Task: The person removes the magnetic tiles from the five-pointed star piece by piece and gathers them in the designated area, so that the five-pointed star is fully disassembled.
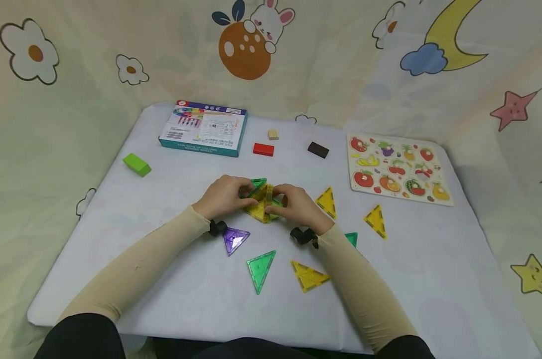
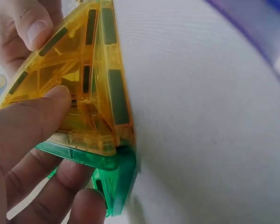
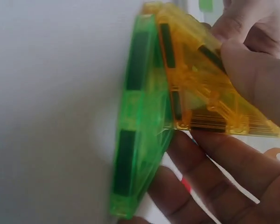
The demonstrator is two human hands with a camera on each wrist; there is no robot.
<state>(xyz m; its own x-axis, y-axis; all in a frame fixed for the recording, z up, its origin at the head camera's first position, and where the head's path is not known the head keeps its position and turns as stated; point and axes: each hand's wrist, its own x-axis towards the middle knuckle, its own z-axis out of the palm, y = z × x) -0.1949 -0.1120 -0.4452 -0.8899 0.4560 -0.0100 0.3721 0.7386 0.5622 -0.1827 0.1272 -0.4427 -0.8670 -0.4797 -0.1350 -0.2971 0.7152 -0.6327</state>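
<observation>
Yellow and green translucent magnetic triangle tiles stand joined together at the middle of the table. My left hand (image 1: 224,195) pinches them from the left. In the left wrist view its thumb lies on a yellow tile (image 2: 74,44) and its fingers are behind a green tile (image 2: 84,156). From the other side, my right hand (image 1: 301,208) pinches a yellow tile (image 3: 196,88) between thumb and fingers. Beside that tile, a light green tile (image 3: 136,102) leans on the table. The hands hide part of the joined tiles.
Loose tiles lie nearer me: purple (image 1: 235,240), green (image 1: 261,270) and yellow (image 1: 309,276). More yellow tiles (image 1: 376,221) lie to the right. Behind are a box (image 1: 203,128), red block (image 1: 263,149), black block (image 1: 318,149) and fruit board (image 1: 398,169). A green block (image 1: 137,164) sits left.
</observation>
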